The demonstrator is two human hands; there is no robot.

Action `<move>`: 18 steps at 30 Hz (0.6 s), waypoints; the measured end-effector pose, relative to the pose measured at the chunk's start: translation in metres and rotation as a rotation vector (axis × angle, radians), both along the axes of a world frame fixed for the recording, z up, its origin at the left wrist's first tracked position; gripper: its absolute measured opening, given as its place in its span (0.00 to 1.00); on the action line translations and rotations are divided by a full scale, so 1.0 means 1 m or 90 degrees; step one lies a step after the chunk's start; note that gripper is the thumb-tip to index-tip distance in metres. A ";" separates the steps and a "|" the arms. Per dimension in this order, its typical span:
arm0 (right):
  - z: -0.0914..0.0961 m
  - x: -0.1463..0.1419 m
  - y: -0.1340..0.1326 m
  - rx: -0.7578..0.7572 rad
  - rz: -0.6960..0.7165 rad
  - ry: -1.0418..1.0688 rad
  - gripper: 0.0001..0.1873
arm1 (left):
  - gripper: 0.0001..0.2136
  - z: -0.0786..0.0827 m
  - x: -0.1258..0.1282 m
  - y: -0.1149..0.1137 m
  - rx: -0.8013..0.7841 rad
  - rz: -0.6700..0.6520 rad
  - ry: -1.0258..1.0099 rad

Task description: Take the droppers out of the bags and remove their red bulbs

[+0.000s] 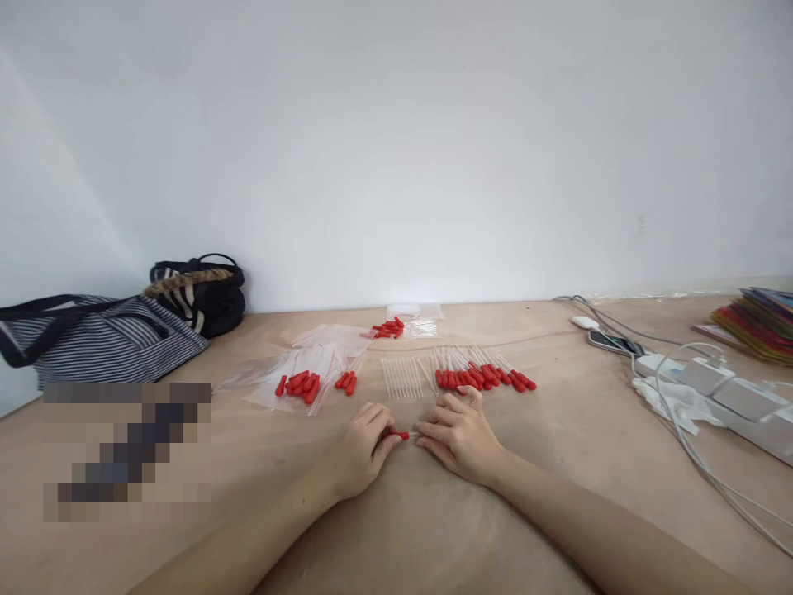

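Observation:
My left hand (pixel 365 450) pinches a red rubber bulb (pixel 404 435), its tip pointing right. My right hand (pixel 458 438) is closed on a thin clear dropper tube (pixel 414 435), whose end meets the bulb. Beyond the hands lies a row of bare clear tubes (pixel 401 378). To their right, droppers with red bulbs (pixel 483 376) lie side by side, bulbs toward me. On the left, loose red bulbs (pixel 301 384) rest on clear plastic bags (pixel 278 372), with a few more red-bulbed droppers (pixel 347 382) beside them.
Farther back, red bulbs (pixel 389 329) and tubes (pixel 424 326) lie on a plastic bag. Striped bags (pixel 124 339) stand at the left. On the right are a phone (pixel 613 342), a power strip (pixel 743 405) with cables, and a stack of colourful packets (pixel 759 322).

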State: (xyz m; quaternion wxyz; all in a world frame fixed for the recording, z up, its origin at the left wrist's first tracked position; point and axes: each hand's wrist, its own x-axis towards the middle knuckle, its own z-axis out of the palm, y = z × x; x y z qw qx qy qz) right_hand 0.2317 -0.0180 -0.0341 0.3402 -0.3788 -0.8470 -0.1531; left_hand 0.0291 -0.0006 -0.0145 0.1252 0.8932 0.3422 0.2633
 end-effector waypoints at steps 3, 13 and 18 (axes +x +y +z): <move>0.000 0.000 0.001 -0.014 0.010 -0.012 0.07 | 0.04 -0.003 0.000 0.002 -0.013 -0.015 -0.011; 0.000 0.001 -0.001 -0.082 0.060 0.013 0.13 | 0.07 -0.007 0.005 0.002 -0.040 0.000 -0.027; -0.001 0.002 0.000 -0.104 0.063 0.020 0.13 | 0.09 -0.007 0.004 0.002 -0.040 -0.011 -0.025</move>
